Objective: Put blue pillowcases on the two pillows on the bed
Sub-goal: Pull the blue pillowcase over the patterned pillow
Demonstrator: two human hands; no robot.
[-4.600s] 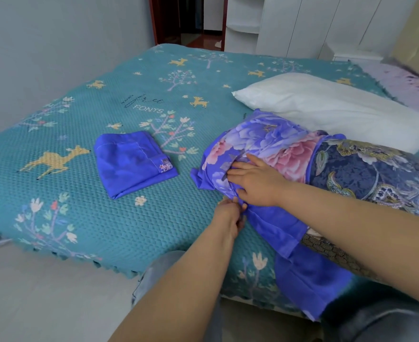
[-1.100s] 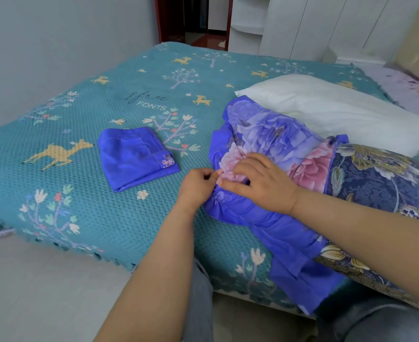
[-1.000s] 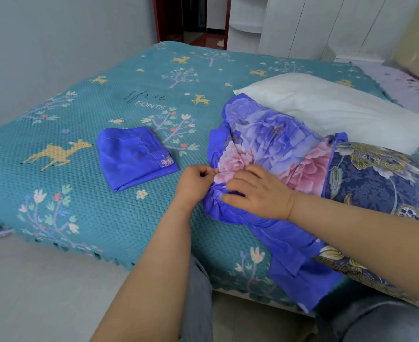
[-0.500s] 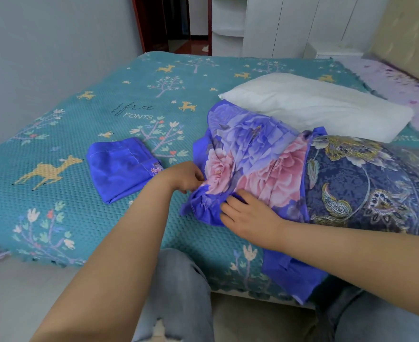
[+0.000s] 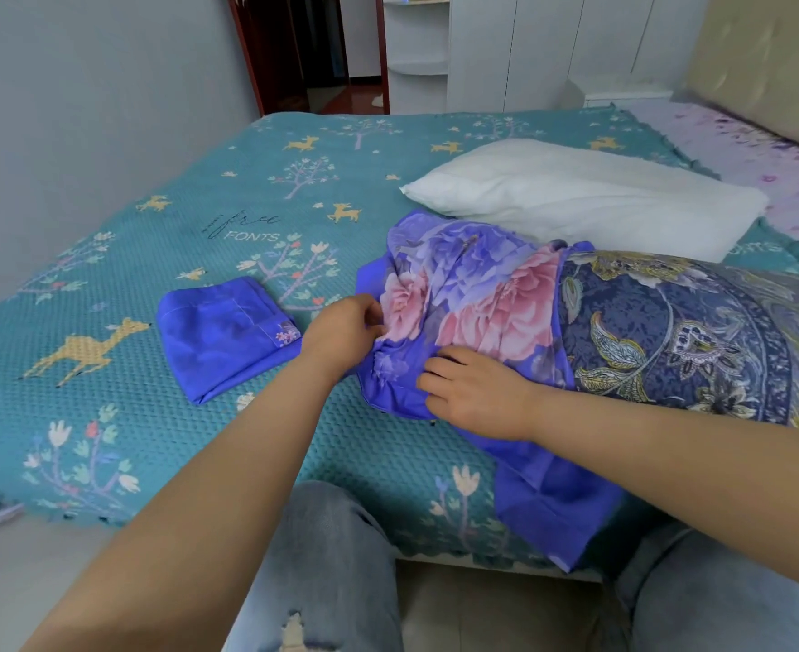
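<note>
A blue pillowcase with pink and purple flowers is bunched over the near-left end of a dark patterned pillow, which lies at the near edge of the bed and runs off to the right. Only that end is covered; the rest of the pillow shows its navy and gold print. A loose plain-blue flap of the pillowcase hangs over the edge of the bed below the right forearm.

The left hand reaches in from the lower left with the arm stretched out, its fingers curled and the grip closed in a pinch on the gathered left edge of the pillowcase. The right hand comes in from the right with the forearm lying across the pillow's near side; it rests palm down on the lower bunched fabric, fingers bent and pressing into the cloth. Whether its grip has closed on a fold or merely presses on it cannot be told.

Behind the patterned pillow lies a bare white pillow, just beside it and parallel. To the left of the hands, apart from them, a folded blue pillowcase lies flat on the teal bedspread printed with deer and trees. The person's knees in light jeans show at the bottom, against the bed's edge.
</note>
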